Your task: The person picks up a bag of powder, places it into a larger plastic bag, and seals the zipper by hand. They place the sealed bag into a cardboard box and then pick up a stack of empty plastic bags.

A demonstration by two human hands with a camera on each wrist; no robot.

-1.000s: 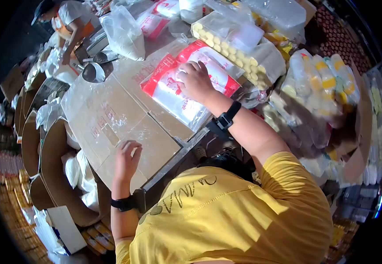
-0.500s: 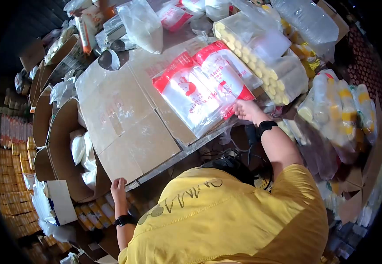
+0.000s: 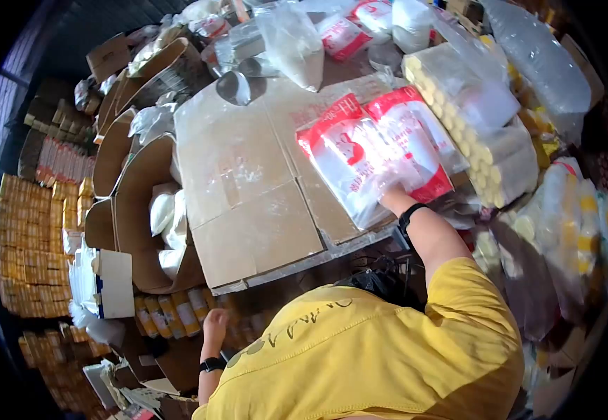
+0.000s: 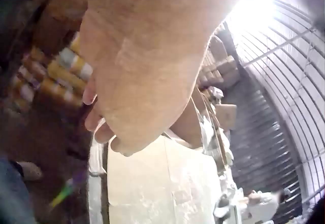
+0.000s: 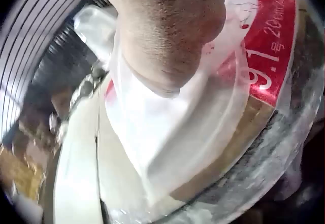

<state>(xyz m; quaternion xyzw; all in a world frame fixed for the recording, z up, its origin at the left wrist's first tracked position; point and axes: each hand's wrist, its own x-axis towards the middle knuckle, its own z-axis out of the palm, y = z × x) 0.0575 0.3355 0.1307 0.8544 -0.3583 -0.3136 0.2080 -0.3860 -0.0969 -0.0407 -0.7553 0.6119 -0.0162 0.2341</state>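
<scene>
Two red-and-white printed plastic packs lie side by side on the cardboard-topped table. My right hand (image 3: 392, 195) is at the near end of the left pack (image 3: 349, 157), its fingers covered by the pack's clear film. From the right wrist view, white film (image 5: 162, 127) stands up in a fold around the hand (image 5: 167, 41); how the fingers lie there cannot be told. The other pack (image 3: 403, 126) is just beyond. My left hand (image 3: 215, 325) hangs off the table's front edge with loosely curled fingers, holding nothing; its fingertips (image 4: 104, 132) show in the left wrist view.
Flattened cardboard (image 3: 248, 231) covers the table. Metal scoops (image 3: 234, 87) and a bag of white powder (image 3: 291, 52) stand at the back. Bagged pale-yellow rolls (image 3: 444, 115) border the right side. Open cardboard drums (image 3: 136, 217) line the left.
My right hand lifted off the packs to the near edge, then moved in under the film of the left pack. My left hand withdrew from the cardboard to below the table edge. The view shifted left.
</scene>
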